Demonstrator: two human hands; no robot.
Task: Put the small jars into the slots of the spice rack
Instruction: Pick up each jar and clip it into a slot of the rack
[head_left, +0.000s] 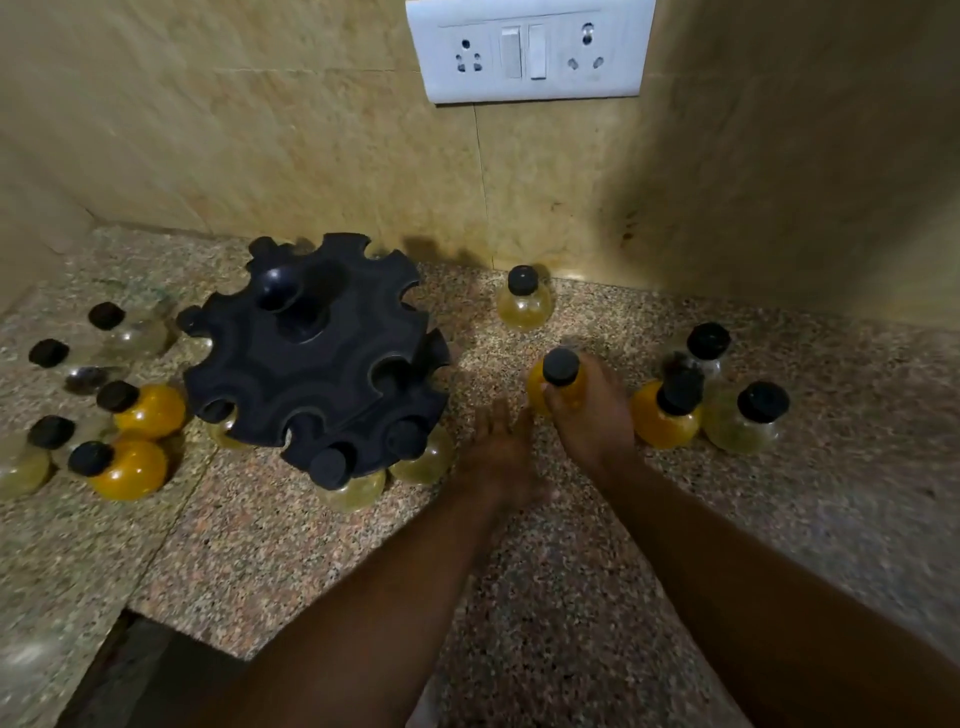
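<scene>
Held by the right hand (592, 415), fingers (555, 401) curled round the orange belly of a small jar (540, 387) just right of the spice rack (317, 358), low over the tabletop (545, 571); gripped by the body, likely to leave neck and black cap (561, 366) free for a slot. Upright, long axis near vertical, cap uppermost and leaning slightly toward the camera. Flanked by the blurred left hand (498, 447), fingers loose and empty, perhaps ready to steady the rack.

Head view; steeply down; counter (519, 597) near
</scene>
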